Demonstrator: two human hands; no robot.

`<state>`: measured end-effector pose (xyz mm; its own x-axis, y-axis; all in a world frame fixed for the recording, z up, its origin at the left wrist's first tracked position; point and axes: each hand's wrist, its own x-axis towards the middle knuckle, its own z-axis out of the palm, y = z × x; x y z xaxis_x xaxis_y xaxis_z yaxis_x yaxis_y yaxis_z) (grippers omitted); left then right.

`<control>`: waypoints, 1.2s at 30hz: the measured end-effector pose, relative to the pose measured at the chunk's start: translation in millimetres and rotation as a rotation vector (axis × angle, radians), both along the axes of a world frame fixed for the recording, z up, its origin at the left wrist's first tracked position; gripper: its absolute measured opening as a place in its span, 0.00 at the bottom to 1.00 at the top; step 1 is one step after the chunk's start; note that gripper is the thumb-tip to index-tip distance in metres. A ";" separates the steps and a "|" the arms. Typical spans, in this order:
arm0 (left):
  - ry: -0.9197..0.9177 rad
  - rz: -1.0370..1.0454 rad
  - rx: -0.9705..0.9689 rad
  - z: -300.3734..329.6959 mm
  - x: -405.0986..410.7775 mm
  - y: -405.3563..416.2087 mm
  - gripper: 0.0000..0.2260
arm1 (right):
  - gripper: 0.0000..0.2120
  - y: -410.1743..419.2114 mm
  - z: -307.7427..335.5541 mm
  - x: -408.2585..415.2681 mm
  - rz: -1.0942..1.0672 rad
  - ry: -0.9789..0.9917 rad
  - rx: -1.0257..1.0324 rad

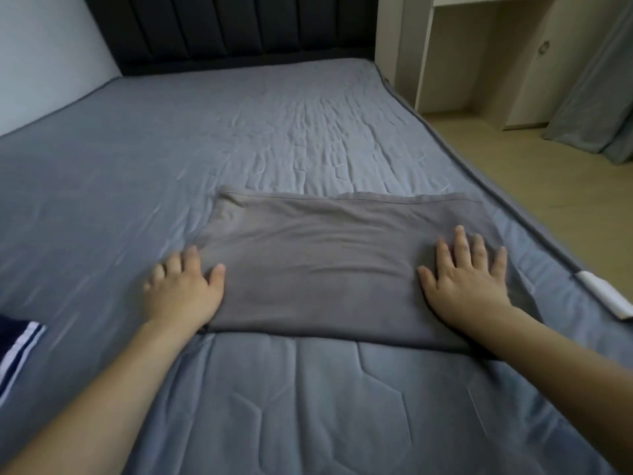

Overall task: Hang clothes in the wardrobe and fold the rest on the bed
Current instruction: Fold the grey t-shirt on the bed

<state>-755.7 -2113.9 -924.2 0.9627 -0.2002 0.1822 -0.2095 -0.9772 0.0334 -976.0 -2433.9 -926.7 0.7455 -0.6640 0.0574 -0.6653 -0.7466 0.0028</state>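
A grey garment (pixel 318 265) lies folded into a flat rectangle on the blue-grey quilted bed (pixel 171 166). My left hand (pixel 183 289) rests at the garment's left edge, fingers spread, thumb on the cloth. My right hand (pixel 467 272) lies flat on the garment's right part with straight, spread fingers. Neither hand grips anything.
A dark blue cloth with white stripes (pixel 17 351) shows at the left frame edge. A white tag (pixel 604 296) sits on the bed's right edge. Beyond are the dark headboard (pixel 233 25), a pale desk unit (pixel 479 53), a curtain (pixel 599 90) and wooden floor (pixel 548 186).
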 end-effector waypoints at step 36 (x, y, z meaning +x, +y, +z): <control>0.211 -0.125 -0.040 -3.0 65.8 -53.1 0.30 | 0.38 -21.9 -9.9 101.2 -0.113 0.068 0.169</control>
<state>-689.9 -2167.0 -927.2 0.9485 -0.3167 -0.0100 -0.3129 -0.9412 0.1274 -874.8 -2455.8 -936.6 0.6641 -0.7395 -0.1103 -0.7473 -0.6609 -0.0684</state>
